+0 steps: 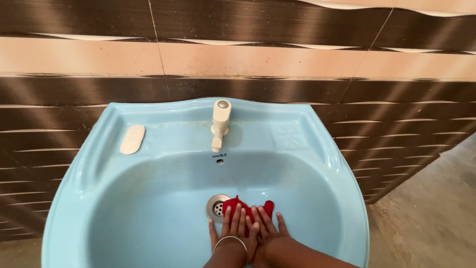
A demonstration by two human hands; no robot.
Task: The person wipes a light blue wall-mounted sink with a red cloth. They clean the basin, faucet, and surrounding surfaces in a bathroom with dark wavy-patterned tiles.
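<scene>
I am looking down from a head-worn camera into a light blue sink set against a wall of brown and cream tiles; both of my hands are reaching into the bowl from the bottom edge of the view. My left hand, wearing a thin silver bangle at the wrist, is lying flat with fingers spread; my right hand is lying just beside it, partly overlapping it, fingers likewise extended; neither is curled into a fist, and both are pressing palm-down on a red cloth. The cloth is sitting on the floor of the bowl, touching the right rim of the round metal drain; only its far edge and two corners are showing beyond my fingertips.

A cream plastic tap is standing on the back ledge; I am seeing no water running from it. A pale oval bar of soap is resting on the ledge to the left, well apart from my hands.

As a judgement: the bowl is appearing smooth with a faint sheen, with no suds that I can make out; the ledge is showing slight dull marks near the tap; so the wiping seems to be under way at the bottom of the bowl, with the ledge and sides possibly left.
</scene>
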